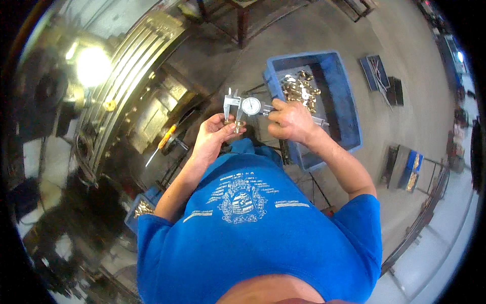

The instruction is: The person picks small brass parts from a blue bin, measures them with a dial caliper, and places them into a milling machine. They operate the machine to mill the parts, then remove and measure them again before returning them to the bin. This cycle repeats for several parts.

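Gripping: our left hand [210,135], the part [237,128] | our right hand [292,121], the caliper [251,106] | a loose pinch could skew readings

A white lamp [93,66] glares upper left — fisheye edges bend, darken and blur.

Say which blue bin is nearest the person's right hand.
The large blue bin holding shiny metal parts: the right hand overlaps its edge in view. The smaller bin sits by the left arm; blue boxes at right stand farther away.
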A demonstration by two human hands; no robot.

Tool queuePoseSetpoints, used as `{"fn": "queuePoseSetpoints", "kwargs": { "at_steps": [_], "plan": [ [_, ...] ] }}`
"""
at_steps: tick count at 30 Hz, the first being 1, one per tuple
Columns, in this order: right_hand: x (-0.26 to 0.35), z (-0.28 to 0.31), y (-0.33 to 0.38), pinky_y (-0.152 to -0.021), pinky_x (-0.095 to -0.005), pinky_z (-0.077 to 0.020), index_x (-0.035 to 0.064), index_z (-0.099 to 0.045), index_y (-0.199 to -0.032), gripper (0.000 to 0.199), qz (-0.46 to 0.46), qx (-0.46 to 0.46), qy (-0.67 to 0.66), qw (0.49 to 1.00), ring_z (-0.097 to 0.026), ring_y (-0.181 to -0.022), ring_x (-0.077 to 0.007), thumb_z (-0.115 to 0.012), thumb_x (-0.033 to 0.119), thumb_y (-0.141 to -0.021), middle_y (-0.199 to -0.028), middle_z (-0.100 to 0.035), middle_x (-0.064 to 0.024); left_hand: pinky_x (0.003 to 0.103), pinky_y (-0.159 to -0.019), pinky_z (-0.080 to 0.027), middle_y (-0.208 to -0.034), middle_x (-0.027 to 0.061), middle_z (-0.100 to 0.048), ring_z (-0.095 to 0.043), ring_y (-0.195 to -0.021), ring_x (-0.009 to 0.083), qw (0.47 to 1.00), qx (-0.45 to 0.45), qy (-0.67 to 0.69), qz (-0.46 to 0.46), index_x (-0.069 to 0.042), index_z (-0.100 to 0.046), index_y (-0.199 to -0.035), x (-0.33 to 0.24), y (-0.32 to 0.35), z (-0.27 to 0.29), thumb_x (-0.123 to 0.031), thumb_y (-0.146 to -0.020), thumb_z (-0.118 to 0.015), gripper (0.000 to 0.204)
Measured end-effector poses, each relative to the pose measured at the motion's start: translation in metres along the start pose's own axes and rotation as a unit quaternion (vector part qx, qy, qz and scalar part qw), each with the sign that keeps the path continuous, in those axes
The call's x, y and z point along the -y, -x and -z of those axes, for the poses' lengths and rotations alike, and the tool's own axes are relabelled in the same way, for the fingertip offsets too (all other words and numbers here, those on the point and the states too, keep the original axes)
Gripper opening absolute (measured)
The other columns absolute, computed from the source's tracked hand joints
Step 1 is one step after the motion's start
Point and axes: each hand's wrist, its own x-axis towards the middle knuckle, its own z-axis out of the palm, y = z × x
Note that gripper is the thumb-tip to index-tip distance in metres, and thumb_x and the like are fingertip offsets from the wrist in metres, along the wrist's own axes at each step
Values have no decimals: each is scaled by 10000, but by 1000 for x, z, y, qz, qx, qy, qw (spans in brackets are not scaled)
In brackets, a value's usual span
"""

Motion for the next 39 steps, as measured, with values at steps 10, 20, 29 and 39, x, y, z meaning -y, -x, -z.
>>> {"fn": "queuePoseSetpoints", "kwargs": {
  "at_steps": [10, 20, 29, 39],
  "plan": [
    [-9, 7, 67, -518, -447, -454, 73, -554, -579, 181, -175, -114, 11, 978, -565, -584, -323, -567, 245, -636, -692, -510, -123, 335, -830, -483, -1059, 172, -601, -613, -937, 232, 971, 156, -148, 107, 8, -471, -1120, 6, -56, -37, -185, -846, -600, 359],
    [9, -1, 111, -467, -414, -417, 65, -558, -574, 122, -309, -183, 54, 932, -517, -540, -317, -609, 175, -561, -655, -490, -122, 291, -741, -498, -917, 125, -630, -620, -833, 180, 937, 261, -182, 141, 7, -515, -1020, 29, -99, -77, -202, -855, -590, 276],
    [-26, -27, 167, -648, -412, -492, 40, -660, -692, 227, -606, -200, -5, 770, -591, -710, -370, -587, 207, -556, -783, -604, -204, 258, -542, -476, -662, 95, -609, -589, -589, 136, 903, 264, -301, 157, 50, -563, -866, 88, -154, -116, -118, -819, -622, 184],
    [-102, -51, 163, -785, -392, -501, -1, -648, -869, 356, -681, 23, -33, 731, -622, -894, -319, -627, 250, -618, -949, -634, -200, 380, -649, -481, -729, 144, -632, -624, -689, 270, 711, 208, -647, -178, -27, -637, -963, 126, -221, -104, -213, -746, -581, 291]
  ]
}}
